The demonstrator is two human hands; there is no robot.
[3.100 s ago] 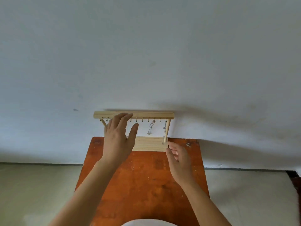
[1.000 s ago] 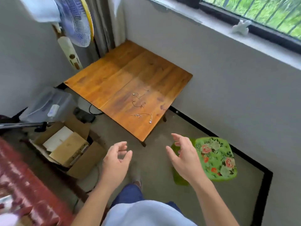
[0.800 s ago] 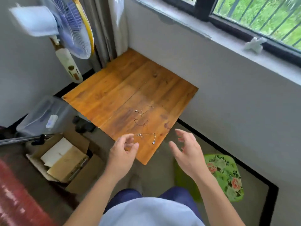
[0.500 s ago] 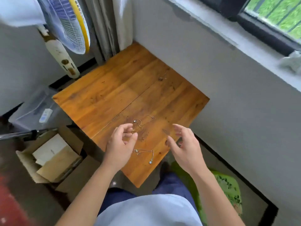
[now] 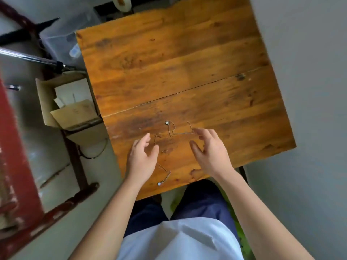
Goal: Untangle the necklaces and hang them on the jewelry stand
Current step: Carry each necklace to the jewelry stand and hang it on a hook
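Left hand and right hand: both held loosely spread above the wooden table, nothing gripped. Three necklaces are noted lying flat on the tabletop. The far necklace lies at the right fingertips, the middle necklace between the hands, and the near necklace beside the left wrist. Chains are judged very light, limp and fine, prone to snagging. A pinch near pendant or clasp is advised, with one chain lifted at a time. The jewelry stand is not in view.

The person wears a pale, creased white shirt well below the near edge of the bench, dark blue trousers between shirt and bench, and forearms bare right down to the left hand and right hand.
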